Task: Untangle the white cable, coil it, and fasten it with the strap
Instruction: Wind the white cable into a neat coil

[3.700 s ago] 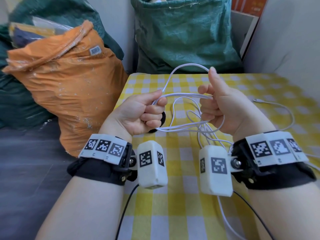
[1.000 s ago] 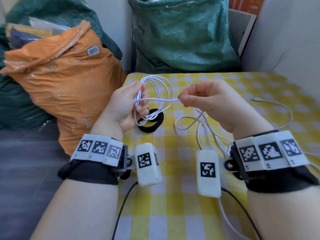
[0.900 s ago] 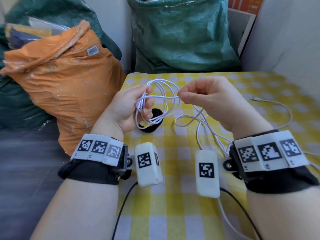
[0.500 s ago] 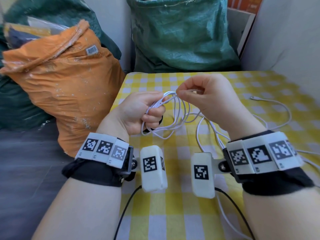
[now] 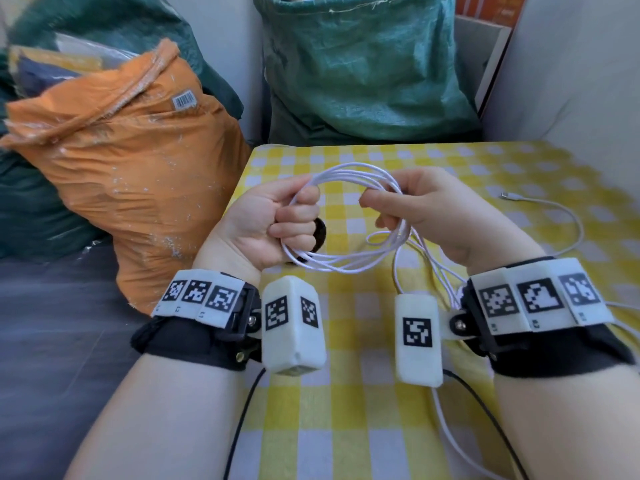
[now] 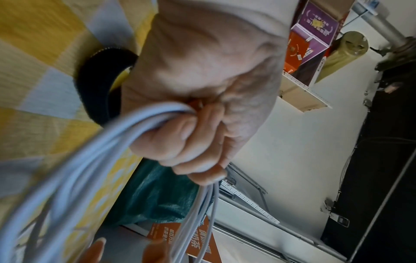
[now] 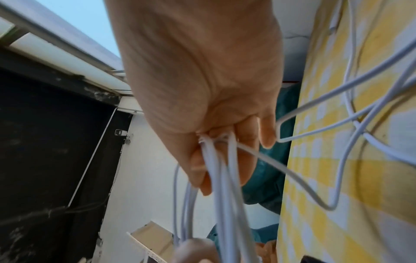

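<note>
The white cable (image 5: pixel 349 174) forms a round coil of several loops held between both hands above the yellow checked table (image 5: pixel 346 427). My left hand (image 5: pixel 277 220) grips the coil's left side in a fist, seen close in the left wrist view (image 6: pixel 193 113). On the right side my right hand (image 5: pixel 408 206) curls its fingers around the loops (image 7: pixel 216 160). The uncoiled rest of the cable (image 5: pixel 575 220) trails over the table to a connector (image 5: pixel 509 195). The black strap (image 5: pixel 320 233) lies on the table behind the left fist, mostly hidden (image 6: pixel 99 83).
An orange sack (image 5: pixel 138 161) stands left of the table and a green sack (image 5: pixel 356 71) behind it. A pale wall (image 5: pixel 571 81) closes the right side. Thin black cords (image 5: pixel 242 417) run from the wrist cameras along my forearms.
The loops have widened into a round coil. My right hand has moved from pinching one strand to holding the coil's right side. The left fist has stayed in place.
</note>
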`<state>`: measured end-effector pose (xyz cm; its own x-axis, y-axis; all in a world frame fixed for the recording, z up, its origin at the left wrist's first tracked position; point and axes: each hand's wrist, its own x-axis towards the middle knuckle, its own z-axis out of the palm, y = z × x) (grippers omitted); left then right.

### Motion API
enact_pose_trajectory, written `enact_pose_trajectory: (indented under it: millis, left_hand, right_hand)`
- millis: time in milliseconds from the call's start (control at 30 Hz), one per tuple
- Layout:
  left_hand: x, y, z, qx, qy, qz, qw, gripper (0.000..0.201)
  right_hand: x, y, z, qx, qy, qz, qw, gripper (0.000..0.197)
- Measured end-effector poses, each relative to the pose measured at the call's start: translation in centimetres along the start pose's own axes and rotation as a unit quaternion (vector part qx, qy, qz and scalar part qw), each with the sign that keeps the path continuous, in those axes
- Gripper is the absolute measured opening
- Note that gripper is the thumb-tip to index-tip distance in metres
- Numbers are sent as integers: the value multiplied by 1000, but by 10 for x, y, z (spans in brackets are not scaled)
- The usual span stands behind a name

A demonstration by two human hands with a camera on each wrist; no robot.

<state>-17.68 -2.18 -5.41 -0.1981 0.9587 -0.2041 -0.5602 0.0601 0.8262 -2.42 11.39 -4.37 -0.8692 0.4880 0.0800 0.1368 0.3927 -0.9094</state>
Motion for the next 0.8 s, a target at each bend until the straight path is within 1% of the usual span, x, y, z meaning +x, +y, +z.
enact_pose_trajectory:
  millis: [100, 200, 367, 467, 633, 733, 800]
  left_hand:
    - [1, -2, -3, -6, 57, 24, 998, 40]
    - [1, -2, -6, -39, 66, 32, 996, 38]
    - [-2, -1, -7, -14, 53, 31, 998, 44]
    - [-3, -2, -8, 1, 39, 24, 999, 42]
    - [-3, -6, -9, 60, -34, -5, 998, 38]
    - [-2, -7, -11, 42, -57, 5, 997, 40]
    - [-1, -6, -10, 15, -53, 23, 998, 38]
  right_hand:
    - [-1, -1, -4, 45, -9, 10, 999, 17]
    - [-2, 0, -7, 73, -23, 25, 997, 19]
    - [-3, -2, -5, 84, -24, 32, 996, 21]
    - [1, 0, -4, 108, -12, 40, 993, 23]
    - [4, 4, -2, 154, 28, 56, 986, 26]
    - [5, 4, -2, 155, 38, 53, 986, 27]
    - [5, 4, -2, 132, 35, 49, 989, 26]
